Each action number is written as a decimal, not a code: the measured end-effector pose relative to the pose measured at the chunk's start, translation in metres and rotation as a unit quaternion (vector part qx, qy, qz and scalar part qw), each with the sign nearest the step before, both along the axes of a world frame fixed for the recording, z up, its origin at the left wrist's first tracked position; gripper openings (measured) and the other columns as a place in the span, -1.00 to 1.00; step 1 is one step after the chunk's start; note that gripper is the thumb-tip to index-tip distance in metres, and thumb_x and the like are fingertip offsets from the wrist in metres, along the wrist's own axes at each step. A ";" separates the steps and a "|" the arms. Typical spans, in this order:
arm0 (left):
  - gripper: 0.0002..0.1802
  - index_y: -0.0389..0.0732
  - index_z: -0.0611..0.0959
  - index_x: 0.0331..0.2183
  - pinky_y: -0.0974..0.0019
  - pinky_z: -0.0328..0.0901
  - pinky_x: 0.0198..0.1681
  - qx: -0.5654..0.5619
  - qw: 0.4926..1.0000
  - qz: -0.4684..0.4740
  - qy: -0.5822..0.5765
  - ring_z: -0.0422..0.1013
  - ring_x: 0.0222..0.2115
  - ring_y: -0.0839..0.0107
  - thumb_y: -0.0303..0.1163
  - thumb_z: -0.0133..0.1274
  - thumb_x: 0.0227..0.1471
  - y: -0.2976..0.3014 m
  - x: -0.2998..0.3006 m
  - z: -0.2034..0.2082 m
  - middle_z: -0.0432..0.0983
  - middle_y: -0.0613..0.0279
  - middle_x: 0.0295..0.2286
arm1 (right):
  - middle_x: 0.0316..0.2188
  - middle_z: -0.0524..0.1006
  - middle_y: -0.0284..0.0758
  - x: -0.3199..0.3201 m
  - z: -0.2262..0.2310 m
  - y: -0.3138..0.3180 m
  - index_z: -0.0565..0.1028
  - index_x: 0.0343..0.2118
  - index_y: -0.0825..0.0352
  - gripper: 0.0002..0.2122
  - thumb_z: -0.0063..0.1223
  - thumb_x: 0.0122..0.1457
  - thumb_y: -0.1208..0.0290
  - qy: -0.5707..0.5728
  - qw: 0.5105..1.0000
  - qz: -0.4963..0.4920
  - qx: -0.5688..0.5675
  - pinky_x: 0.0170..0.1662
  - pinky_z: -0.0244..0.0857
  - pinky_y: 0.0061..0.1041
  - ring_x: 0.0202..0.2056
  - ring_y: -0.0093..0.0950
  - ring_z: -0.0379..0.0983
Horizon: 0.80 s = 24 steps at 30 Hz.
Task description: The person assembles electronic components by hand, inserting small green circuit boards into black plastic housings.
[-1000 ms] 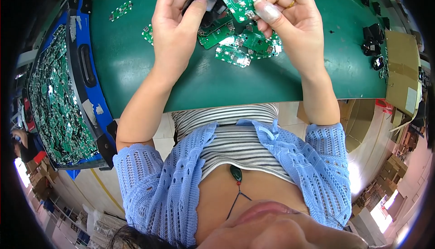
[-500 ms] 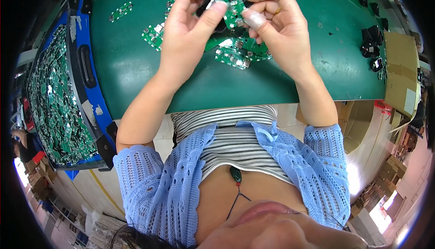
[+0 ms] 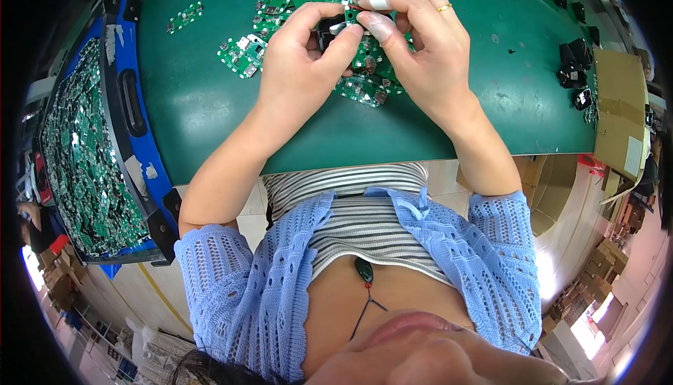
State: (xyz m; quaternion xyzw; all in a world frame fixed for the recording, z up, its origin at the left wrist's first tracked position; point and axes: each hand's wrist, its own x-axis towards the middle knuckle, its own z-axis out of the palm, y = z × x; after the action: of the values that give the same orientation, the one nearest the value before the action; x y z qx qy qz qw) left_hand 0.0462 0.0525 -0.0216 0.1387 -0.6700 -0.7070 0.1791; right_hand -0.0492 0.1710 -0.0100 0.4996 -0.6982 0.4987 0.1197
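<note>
Over the far middle of the green table, both hands are drawn together around one small assembly. My left hand point(image 3: 298, 59) is closed on a black plastic housing point(image 3: 327, 29), its thumb pressed along the near side. A green circuit board point(image 3: 350, 14) sits at the housing, mostly covered by fingers. Thumb and forefinger of my right hand point(image 3: 431, 49), both wrapped in white tape, pinch the board's edge; a thin red wire shows there. Beneath the hands lie several loose circuit boards point(image 3: 361, 91). How far the board sits inside the housing is hidden.
More green boards point(image 3: 280, 0) lie in a pile beyond the hands, others point(image 3: 242, 56) to the left. A blue crate point(image 3: 144, 105) packed with boards stands at the table's left edge. Black housings point(image 3: 575, 66) and a cardboard box point(image 3: 620, 112) are at the right.
The board, held up and facing me before, has been lowered and turned against the black housing. My right hand has moved left, its fingertips now near the left thumb.
</note>
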 end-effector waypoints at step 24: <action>-0.88 -0.22 0.58 -0.39 0.60 0.27 -0.63 -0.252 0.958 0.060 0.126 0.35 -0.46 0.61 -0.51 0.10 -0.10 -0.008 -0.004 0.000 0.40 0.29 -0.41 | -0.47 0.45 -0.33 0.000 0.000 0.005 0.45 -0.39 0.39 -0.86 0.12 -0.05 0.62 -0.005 1.000 0.004 0.023 -0.49 0.26 -0.69 -0.51 -0.60 0.34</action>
State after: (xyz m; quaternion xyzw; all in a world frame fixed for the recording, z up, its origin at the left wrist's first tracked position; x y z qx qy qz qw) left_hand 0.0423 0.0448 -0.0212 0.0386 -0.7887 -0.5153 0.3329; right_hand -0.0489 0.1756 -0.0096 0.5019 -0.7082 0.4857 0.1027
